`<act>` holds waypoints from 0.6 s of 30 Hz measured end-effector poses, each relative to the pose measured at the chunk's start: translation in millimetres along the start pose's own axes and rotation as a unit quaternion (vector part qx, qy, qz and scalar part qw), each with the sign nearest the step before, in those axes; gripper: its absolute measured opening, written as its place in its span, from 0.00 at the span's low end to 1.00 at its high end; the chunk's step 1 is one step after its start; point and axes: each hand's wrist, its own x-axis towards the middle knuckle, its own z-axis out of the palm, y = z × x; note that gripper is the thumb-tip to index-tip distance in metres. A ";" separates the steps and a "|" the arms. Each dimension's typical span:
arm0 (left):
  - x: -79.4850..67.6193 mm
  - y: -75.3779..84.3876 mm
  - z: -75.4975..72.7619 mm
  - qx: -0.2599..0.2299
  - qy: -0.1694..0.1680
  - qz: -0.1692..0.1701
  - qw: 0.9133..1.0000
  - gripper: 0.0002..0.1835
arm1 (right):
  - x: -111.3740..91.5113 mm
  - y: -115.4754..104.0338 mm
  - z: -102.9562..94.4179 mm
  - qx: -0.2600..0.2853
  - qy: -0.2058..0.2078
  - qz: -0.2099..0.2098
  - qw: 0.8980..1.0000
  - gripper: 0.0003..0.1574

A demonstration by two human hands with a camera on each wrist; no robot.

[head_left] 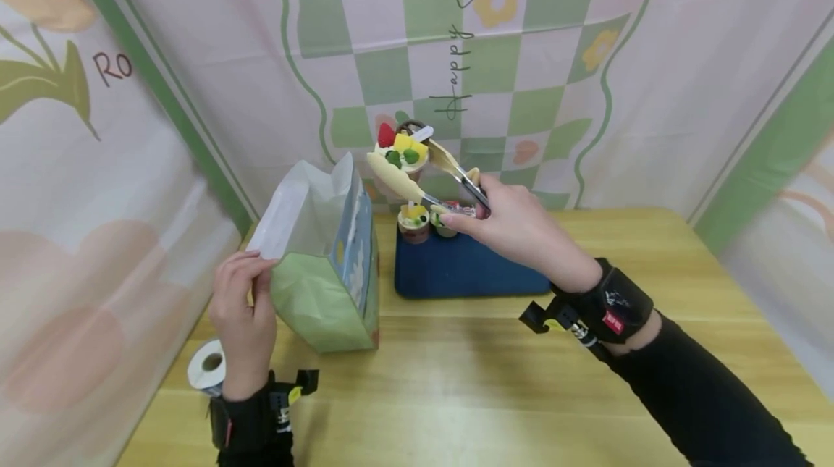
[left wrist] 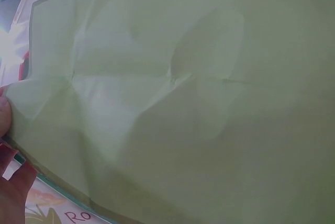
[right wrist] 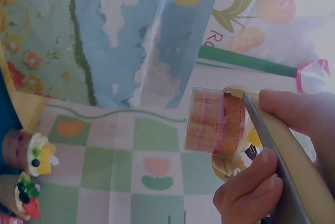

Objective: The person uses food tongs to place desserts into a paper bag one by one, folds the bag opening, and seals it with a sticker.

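My left hand [head_left: 244, 308] pinches the near-left top edge of a green and blue paper bag [head_left: 319, 300], which stands upright with its mouth open. In the left wrist view, the bag's creased green side [left wrist: 157, 93] fills most of the picture, with fingertips at its edge. My right hand [head_left: 531, 232] grips metal tongs with cream tips [head_left: 394, 176]. Between those tips is a clear dessert cup [right wrist: 209, 122] with layered cake, cream and fruit on top. It is held up in the air, just right of the bag's mouth and above the tray.
A dark blue tray [head_left: 469, 271] lies right of the bag on the wooden table [head_left: 443, 387]. Small fruit-topped dessert cups [head_left: 414, 226] stand at its back left. A white paper roll [head_left: 205, 367] sits beside the left wrist. Patterned curtains [head_left: 215, 54] hang close behind and at the sides.
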 end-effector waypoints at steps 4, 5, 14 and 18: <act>1.3 4.7 2.0 -0.003 0.023 -0.002 1.000 0.05 | 0.4 -12.9 3.2 0.013 -0.006 -0.008 1.000 0.35; 1.7 6.1 2.5 -0.006 0.030 -0.003 1.000 0.05 | 0.3 -15.9 4.4 0.011 -0.005 -0.012 1.000 0.35; 2.2 7.9 4.2 -0.038 0.057 -0.009 0.998 0.06 | 0.8 -38.0 17.0 0.025 0.002 -0.071 0.997 0.32; 0.8 2.0 4.8 -0.055 0.058 -0.002 0.997 0.06 | 2.6 -45.9 23.2 0.045 -0.009 -0.099 0.994 0.30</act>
